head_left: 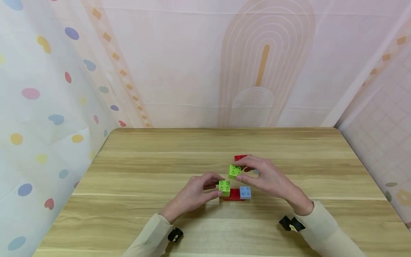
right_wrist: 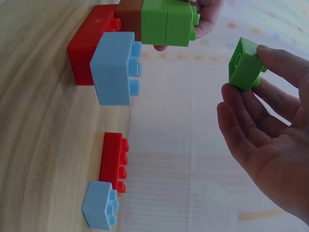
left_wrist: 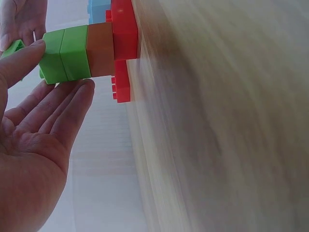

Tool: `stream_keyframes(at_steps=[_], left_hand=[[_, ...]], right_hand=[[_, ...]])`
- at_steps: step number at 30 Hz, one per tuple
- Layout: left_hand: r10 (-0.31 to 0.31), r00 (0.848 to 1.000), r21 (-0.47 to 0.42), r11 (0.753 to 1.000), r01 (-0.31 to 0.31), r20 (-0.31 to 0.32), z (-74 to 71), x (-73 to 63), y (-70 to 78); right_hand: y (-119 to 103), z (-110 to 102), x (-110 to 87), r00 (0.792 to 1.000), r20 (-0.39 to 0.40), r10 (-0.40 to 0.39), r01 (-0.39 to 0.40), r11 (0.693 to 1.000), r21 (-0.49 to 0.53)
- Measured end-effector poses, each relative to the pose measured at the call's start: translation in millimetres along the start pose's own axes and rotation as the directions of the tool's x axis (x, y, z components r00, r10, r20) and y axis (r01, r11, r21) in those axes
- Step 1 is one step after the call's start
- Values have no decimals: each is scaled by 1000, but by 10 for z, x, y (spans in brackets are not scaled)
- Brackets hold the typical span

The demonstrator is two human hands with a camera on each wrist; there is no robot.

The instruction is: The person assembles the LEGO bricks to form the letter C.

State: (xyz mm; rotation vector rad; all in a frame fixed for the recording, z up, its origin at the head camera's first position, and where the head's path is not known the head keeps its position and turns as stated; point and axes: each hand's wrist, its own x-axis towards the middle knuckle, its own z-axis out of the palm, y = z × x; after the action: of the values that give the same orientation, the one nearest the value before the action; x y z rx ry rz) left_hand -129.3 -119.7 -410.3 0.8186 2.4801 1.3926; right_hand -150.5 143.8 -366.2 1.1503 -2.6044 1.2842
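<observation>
Head view shows us a long red plastic brick (head_left: 234, 193) with studs on top, lying on the wood-grained tabletop (head_left: 135, 182). On its left end we see a straight stack: an orange-brown square plastic brick (left_wrist: 101, 50) lowest, then a lower lime-green plastic brick (left_wrist: 76, 52), then an upper lime-green plastic brick (head_left: 224, 185) with four round studs. A light-blue studded plastic brick (head_left: 245, 192) sits on the right end of the long red brick.

We find the left hand (head_left: 194, 194) to the left of the long red brick, its thumb and fingers pinching the upper lime-green plastic brick from two sides. Our right hand (head_left: 269, 179), beyond and to the right of the long red brick, pinches a loose lime-green plastic brick (head_left: 234, 172) between thumb and fingers; we see it in the air, apart from the stack, and the right wrist view shows us its hollow underside.

Farther out than the long red brick, we make out a second red studded plastic brick (right_wrist: 112, 158) and, just beside it, a second light-blue plastic brick (right_wrist: 98, 207); we cannot tell whether those two touch. Pale patterned cloth (head_left: 179, 64) hangs beyond the long red brick.
</observation>
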Motion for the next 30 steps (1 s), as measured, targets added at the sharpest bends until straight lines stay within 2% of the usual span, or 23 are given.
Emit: stream_keyframes(at_steps=[4, 16, 23, 30], left_hand=[[21, 1000, -13, 1000, -21, 0, 4, 1, -13], [33, 999, -12, 999, -33, 6, 19, 2, -39], [27, 1000, -21, 999, -27, 2, 21, -2, -39], [28, 1000, -25, 999, -28, -3, 26, 6, -37]], right_hand=[[6, 42, -2, 1000, 13, -27, 28, 999, -25], [-34, 174, 13, 999, 45, 25, -25, 1000, -11], [-32, 224, 47, 999, 46, -2, 2, 1000, 11], [-48, 250, 52, 998, 58, 11, -10, 1000, -15]])
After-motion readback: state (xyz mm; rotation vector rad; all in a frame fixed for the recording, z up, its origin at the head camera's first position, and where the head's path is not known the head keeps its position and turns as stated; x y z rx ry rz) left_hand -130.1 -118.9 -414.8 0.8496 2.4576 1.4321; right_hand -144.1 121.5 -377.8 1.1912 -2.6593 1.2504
